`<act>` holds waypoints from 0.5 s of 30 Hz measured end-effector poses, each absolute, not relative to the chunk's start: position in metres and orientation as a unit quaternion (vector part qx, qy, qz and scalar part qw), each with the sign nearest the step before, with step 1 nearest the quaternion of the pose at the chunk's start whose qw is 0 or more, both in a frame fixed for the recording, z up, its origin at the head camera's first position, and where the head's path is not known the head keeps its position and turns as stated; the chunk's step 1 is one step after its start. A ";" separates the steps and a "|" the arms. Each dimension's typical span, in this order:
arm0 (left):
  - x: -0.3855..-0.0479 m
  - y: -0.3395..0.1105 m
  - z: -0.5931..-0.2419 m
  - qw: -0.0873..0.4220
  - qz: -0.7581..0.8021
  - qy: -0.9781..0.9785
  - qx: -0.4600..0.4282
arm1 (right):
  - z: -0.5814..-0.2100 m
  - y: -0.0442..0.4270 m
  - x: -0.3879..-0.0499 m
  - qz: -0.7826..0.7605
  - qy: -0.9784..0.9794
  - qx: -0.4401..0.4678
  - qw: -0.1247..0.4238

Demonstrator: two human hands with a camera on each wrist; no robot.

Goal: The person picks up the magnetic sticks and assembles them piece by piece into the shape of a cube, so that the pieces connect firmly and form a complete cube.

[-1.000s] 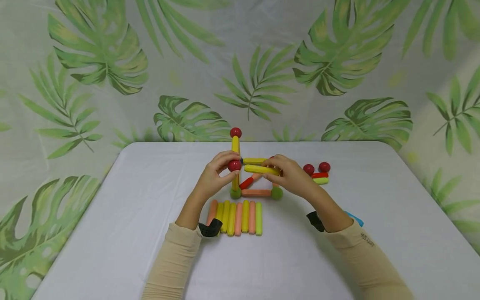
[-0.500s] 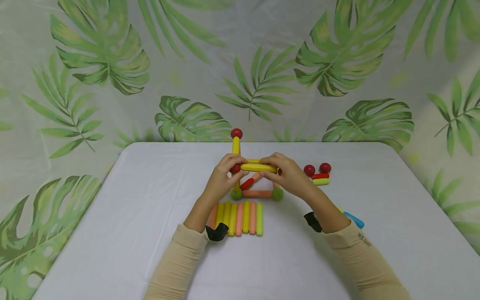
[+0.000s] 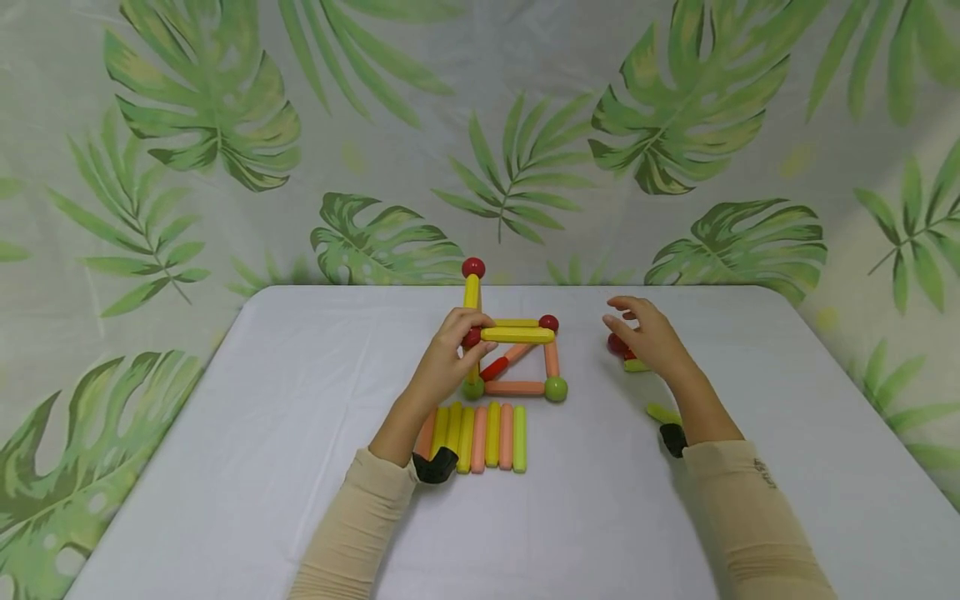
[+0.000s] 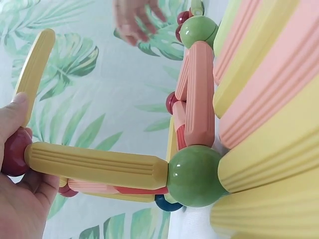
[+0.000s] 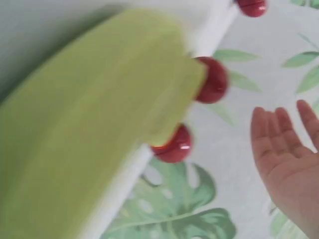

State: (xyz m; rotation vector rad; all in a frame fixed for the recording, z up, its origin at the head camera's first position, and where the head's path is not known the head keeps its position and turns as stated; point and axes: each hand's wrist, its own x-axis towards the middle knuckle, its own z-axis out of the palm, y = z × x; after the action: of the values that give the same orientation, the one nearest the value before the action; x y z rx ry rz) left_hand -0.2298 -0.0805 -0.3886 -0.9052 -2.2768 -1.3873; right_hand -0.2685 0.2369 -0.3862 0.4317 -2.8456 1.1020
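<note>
While the stick-and-ball frame is standing toward the tabletop's far edge, seemingly part-built, loose sticks are lying unjoined nearer the front edge; my left hand is pinching a red ball with a yellow stick jutting out, my right hand is hovering rightward, fingers extended, holding nothing

Soft, dim light fills the head view, faint shadows on the counter. The left wrist view is brighter; in the right, a close green stick blurs, a red ball glints.
</note>
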 end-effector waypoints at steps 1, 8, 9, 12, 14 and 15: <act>-0.230 -0.080 -0.389 0.161 -0.487 -0.797 -0.319 | -0.391 0.241 -0.271 0.347 -0.929 0.127 0.011; -0.229 -0.080 -0.388 0.162 -0.482 -0.799 -0.320 | -0.412 0.251 -0.283 0.301 -0.945 0.090 -0.091; -0.229 -0.080 -0.388 0.164 -0.482 -0.799 -0.319 | -0.413 0.250 -0.284 0.296 -0.947 0.089 -0.091; -0.229 -0.080 -0.388 0.165 -0.482 -0.800 -0.316 | -0.413 0.249 -0.283 0.311 -0.944 0.083 -0.076; -0.229 -0.080 -0.388 0.163 -0.482 -0.800 -0.317 | -0.409 0.247 -0.281 0.352 -0.931 0.078 -0.053; -0.229 -0.080 -0.389 0.162 -0.482 -0.800 -0.317 | -0.407 0.245 -0.279 0.376 -0.922 0.078 -0.039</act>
State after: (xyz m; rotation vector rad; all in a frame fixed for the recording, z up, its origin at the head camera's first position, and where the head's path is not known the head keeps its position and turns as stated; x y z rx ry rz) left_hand -0.2294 -0.0804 -0.3886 -0.9054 -2.2834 -1.3756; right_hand -0.2793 0.2451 -0.4073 0.2527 -2.9720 1.2123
